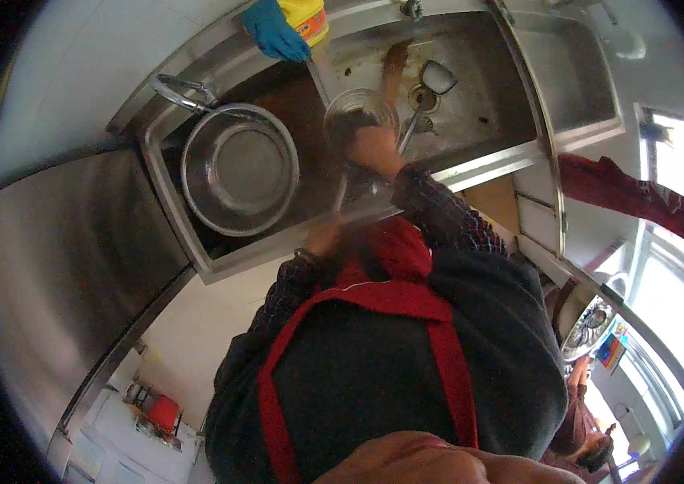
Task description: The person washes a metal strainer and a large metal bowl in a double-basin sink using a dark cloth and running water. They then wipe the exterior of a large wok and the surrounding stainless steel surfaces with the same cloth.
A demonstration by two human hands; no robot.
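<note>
My right hand [375, 151] is over a round, ringed metal vessel [363, 100] above the sink divider. Its fingers are closed around a dark, blurred thing that looks like a scouring pad [354, 126], pressed into the vessel. My left hand [323, 236] is blurred by motion at the front rim of the sink, below the vessel; whether it grips anything is unclear. In the left basin stands a large steel pot [251, 163], with only a little at its bottom. A ladle [437, 77] lies in the right basin near the drain [423, 98].
A chrome faucet [181, 95] reaches over the pot's rim. Blue rubber gloves [275, 30] hang by a yellow container [308, 18] at the back edge. A brown brush-like thing [396, 57] lies in the right basin. Another person [584, 423] is at the far right, near a window.
</note>
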